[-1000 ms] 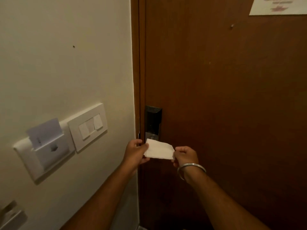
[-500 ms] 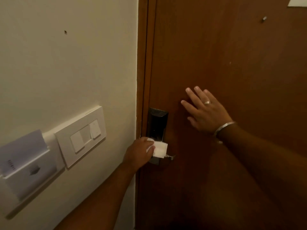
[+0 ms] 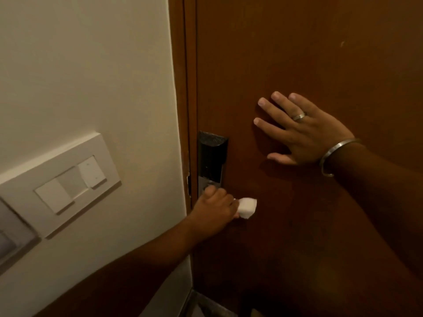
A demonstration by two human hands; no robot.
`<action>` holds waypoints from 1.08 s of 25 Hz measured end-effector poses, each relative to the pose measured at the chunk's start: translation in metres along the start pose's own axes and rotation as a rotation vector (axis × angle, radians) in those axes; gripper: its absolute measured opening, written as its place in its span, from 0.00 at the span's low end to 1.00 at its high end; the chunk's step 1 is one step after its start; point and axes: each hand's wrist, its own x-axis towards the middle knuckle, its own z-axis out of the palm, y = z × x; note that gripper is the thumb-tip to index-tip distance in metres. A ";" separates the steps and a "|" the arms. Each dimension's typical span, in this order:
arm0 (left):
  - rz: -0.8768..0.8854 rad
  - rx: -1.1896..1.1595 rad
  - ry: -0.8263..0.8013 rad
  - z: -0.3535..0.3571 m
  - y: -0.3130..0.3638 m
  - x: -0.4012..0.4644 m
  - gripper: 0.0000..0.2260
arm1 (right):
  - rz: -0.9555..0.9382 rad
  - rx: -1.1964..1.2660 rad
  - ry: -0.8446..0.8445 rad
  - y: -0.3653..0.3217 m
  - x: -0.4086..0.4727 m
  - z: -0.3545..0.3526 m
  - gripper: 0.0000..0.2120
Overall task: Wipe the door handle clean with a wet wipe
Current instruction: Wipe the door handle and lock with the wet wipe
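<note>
Hiding the handle: left hand [image 3: 214, 209] closed around white wipe [image 3: 247, 208]

The left hand [image 3: 214, 210] is curled into a closed fist at about six o'clock, forearm reaching from seven. The right hand [image 3: 304, 131] lies flat at three o'clock, fingers [image 3: 272, 108] spread toward ten.

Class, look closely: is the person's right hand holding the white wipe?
No: the right hand lies flat and open on the brown wooden door; the left hand holds the folded white wipe.
</note>
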 end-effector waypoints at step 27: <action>-0.253 -0.078 -0.133 -0.010 0.022 0.001 0.14 | -0.010 -0.070 0.076 -0.001 0.005 0.000 0.40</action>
